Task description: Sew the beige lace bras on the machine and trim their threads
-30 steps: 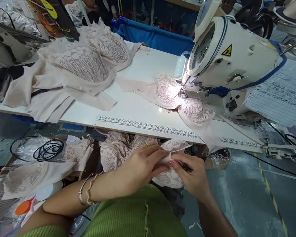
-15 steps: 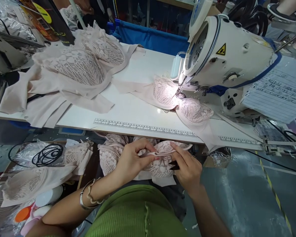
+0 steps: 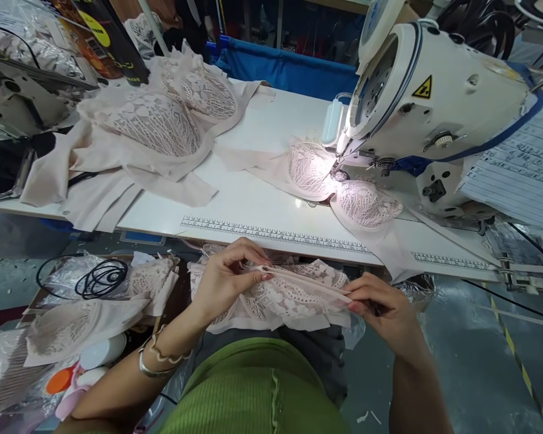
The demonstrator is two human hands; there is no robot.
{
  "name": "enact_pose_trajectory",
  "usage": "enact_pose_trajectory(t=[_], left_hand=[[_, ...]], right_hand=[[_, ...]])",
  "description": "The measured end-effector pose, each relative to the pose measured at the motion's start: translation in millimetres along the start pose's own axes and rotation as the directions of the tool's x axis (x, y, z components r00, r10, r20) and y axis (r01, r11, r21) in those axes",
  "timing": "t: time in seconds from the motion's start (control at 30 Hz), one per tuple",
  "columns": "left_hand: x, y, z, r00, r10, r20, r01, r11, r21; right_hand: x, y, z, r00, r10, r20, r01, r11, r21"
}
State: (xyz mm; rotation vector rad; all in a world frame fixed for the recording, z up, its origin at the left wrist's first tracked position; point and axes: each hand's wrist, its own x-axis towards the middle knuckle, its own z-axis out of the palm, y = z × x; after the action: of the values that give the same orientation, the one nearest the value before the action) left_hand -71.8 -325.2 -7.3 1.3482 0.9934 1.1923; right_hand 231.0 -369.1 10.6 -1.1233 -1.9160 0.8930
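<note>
Left hand (image 3: 228, 274): thumb and fingertips pinched on the left part of a pale edge. Right hand (image 3: 389, 310): thumb and fingers closed on the same edge at its right end; something dark shows under the palm, too hidden to name. Between them the edge of the pale lace garment (image 3: 294, 298) runs nearly straight, sloping slightly down to the right; its lace hangs below, over the lap, just on the near side of the table. Bracelets (image 3: 156, 361) on the left wrist; green ribbed top (image 3: 235, 392) nearest. Beyond the hands, white table (image 3: 271, 120) with a printed ruler (image 3: 271, 231) along its near edge. Far right of the hands, a lit sewing machine (image 3: 438, 96), a second lace bra (image 3: 364, 204) spread at its needle, one band draping over the near edge. Handwritten sheet (image 3: 520, 166) at far right. Far left, a heap of lace bras (image 3: 154, 126), dark bottle (image 3: 113, 42) behind. Near left, below table level, a coiled black cord (image 3: 102, 278) on clear plastic, a loose cup piece (image 3: 72, 325), an orange cap (image 3: 60, 380).
</note>
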Motion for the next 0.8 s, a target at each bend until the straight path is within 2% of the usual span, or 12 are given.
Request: enact_pose_trajectory(t=[0.17, 0.37, 0.47, 0.57, 0.7, 0.8], left_hand=[[-5, -3, 0.9, 0.996, 0.069, -0.06, -0.062, 0.992, 0.114], [-6, -4, 1.4, 0.995, 0.036, -0.094, -0.021, 0.988, 0.156], [-5, -4, 2.2, 0.993, -0.007, -0.115, 0.023, 0.99, 0.141], [-6, -6, 4.3, 0.99, -0.044, -0.132, 0.059, 0.992, 0.111], [-7, -12, 5.2, 0.995, -0.045, -0.09, 0.045, 0.999, 0.004], [-4, -10, 0.6, 0.998, -0.058, 0.015, 0.059, 0.993, -0.099]], right_hand=[[1, -9, 18, 0.965, -0.027, -0.26, -0.019, 0.985, -0.173], [-2, -2, 31, 0.916, -0.015, -0.401, -0.11, 0.952, -0.287], [1, -2, 30, 0.929, -0.028, -0.369, -0.087, 0.953, -0.291], [7, -7, 24, 0.947, -0.019, -0.321, -0.056, 0.973, -0.222], [12, -12, 6, 0.976, 0.058, -0.21, -0.061, 0.998, -0.006], [15, -15, -11, 0.992, 0.102, -0.079, -0.086, 0.98, 0.18]])
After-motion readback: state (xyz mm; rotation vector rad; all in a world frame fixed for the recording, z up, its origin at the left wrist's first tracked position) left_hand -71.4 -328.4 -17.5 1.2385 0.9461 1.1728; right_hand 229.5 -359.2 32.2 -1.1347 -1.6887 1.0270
